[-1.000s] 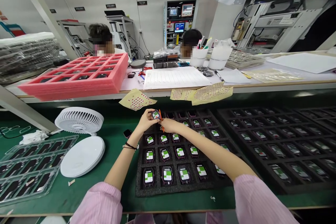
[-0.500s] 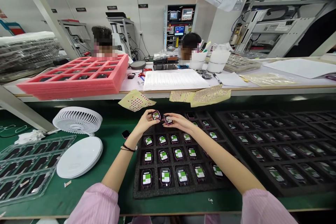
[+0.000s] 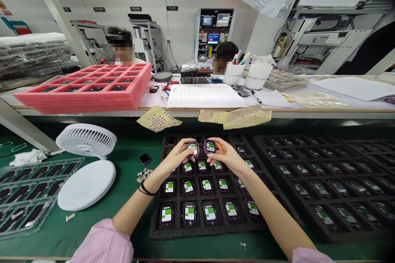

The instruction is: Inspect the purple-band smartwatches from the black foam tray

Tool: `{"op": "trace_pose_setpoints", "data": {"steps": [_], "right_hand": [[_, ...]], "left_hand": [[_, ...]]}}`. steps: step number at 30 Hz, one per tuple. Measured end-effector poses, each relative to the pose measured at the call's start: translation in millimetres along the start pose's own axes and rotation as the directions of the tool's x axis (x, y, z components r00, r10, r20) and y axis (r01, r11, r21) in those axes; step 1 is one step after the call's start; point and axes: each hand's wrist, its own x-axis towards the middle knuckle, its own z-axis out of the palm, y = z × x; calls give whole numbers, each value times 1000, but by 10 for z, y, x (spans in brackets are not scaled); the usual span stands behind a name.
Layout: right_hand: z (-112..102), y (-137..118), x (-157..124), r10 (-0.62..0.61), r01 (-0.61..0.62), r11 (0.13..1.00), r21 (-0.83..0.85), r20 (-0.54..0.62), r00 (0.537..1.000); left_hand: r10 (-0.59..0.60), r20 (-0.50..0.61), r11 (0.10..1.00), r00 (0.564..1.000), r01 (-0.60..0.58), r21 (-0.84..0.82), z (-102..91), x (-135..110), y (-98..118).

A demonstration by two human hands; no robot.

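My left hand [image 3: 178,155] pinches a small purple-cased watch body [image 3: 193,148] with a green and white screen label. My right hand [image 3: 224,155] grips a second watch body [image 3: 210,146] beside it, and a thin orange stick [image 3: 219,146] pokes out between its fingers. Both hands hover over the far rows of a black foam tray [image 3: 156,230] that holds several more labelled watch bodies in pockets.
More black foam trays [image 3: 324,172] of watch bodies lie to the right. A small white fan [image 3: 86,139], a white disc [image 3: 86,185] and clear plastic trays [image 3: 21,197] sit to the left. A loose watch body [image 3: 144,159] lies on the green mat. Two people sit behind the raised shelf with the pink foam tray [image 3: 89,90].
My right hand has picked up a second watch body and brought it level with the one in my left. Both hands have come lower and nearer over the tray.
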Motion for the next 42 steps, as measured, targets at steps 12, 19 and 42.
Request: {"op": "trace_pose_setpoints", "data": {"steps": [12,19,42], "right_hand": [[23,-90,-55,4,-9,997,-79,-67,998],[4,-90,-67,-33,38,997,-68,68,997],[46,-155,-117,-56,61,993,-101,48,997]], "left_hand": [[45,10,993,999,-46,108,132,-72,93],[77,26,994,997,-79,75,142,-59,55],[90,39,992,995,-93,85,171,-132,142]]}}
